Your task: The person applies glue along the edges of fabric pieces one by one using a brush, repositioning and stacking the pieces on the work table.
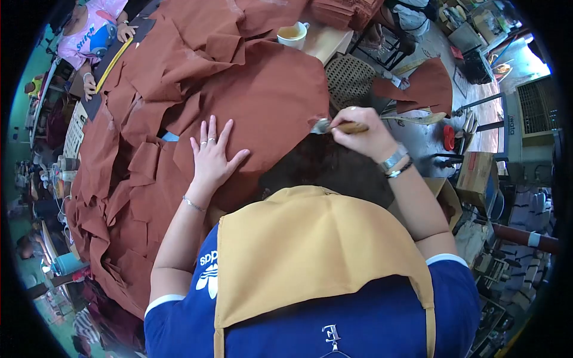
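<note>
My left hand (212, 156) lies flat with fingers spread on a rounded reddish-brown piece of fabric or leather (268, 89). In my right hand (367, 134) is a brush (352, 127) with a wooden handle. Its pale tip meets the right edge of that piece, over a dark work surface (310, 164). More crumpled pieces of the same reddish-brown material (134, 149) are heaped to the left. Beyond the rounded piece stands a white cup (292, 36) with yellowish liquid inside.
A woven-seat chair (351, 80) stands ahead to the right, near another reddish-brown piece (427, 89). Stacked pieces (346, 12) sit at the top. A cardboard box (476, 173) is at right. Another person's hands (89, 86) are at upper left, near a yellow strip (113, 65).
</note>
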`<state>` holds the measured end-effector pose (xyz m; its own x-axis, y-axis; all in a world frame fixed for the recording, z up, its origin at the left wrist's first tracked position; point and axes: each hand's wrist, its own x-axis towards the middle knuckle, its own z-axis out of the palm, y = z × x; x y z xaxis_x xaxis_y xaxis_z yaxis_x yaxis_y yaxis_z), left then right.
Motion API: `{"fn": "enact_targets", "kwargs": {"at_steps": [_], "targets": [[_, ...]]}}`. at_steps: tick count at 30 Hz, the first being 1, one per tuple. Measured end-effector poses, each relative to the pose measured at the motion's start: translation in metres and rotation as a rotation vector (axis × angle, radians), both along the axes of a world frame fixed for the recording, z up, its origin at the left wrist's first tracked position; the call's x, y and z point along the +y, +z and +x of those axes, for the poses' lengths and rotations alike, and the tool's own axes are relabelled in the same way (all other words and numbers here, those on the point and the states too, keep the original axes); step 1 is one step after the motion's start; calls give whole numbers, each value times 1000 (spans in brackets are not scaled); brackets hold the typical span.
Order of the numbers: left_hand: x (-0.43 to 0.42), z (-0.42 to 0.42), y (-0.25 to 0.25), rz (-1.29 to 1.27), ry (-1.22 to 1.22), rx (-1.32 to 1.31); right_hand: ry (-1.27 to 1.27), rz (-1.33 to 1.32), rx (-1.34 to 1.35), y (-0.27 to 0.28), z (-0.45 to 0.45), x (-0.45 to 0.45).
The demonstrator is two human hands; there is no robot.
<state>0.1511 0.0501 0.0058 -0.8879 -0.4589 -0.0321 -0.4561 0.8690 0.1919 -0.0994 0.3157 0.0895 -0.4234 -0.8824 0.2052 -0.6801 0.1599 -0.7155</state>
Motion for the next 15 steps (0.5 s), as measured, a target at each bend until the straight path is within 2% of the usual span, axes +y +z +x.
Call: {"fn": "enact_targets", "kwargs": {"at_steps": [2, 4, 7, 10, 13, 15], "targets": [[-4, -2, 0, -1, -26, 13, -96, 137, 93, 11, -9, 15], [-9, -11, -2, -10, -49, 36, -124, 50, 108, 26, -4, 13], [-19, -24, -6, -34, -84, 64, -43, -140, 20, 12, 18, -13], [-29, -30, -12, -39, -131, 133, -9, -106, -51, -11, 25, -9], [-34, -33, -10, -21, -155, 108, -144, 148, 151, 9, 6, 13], [-37, -33, -9, -14, -170, 105, -109, 7, 137, 14, 16, 4]]}}
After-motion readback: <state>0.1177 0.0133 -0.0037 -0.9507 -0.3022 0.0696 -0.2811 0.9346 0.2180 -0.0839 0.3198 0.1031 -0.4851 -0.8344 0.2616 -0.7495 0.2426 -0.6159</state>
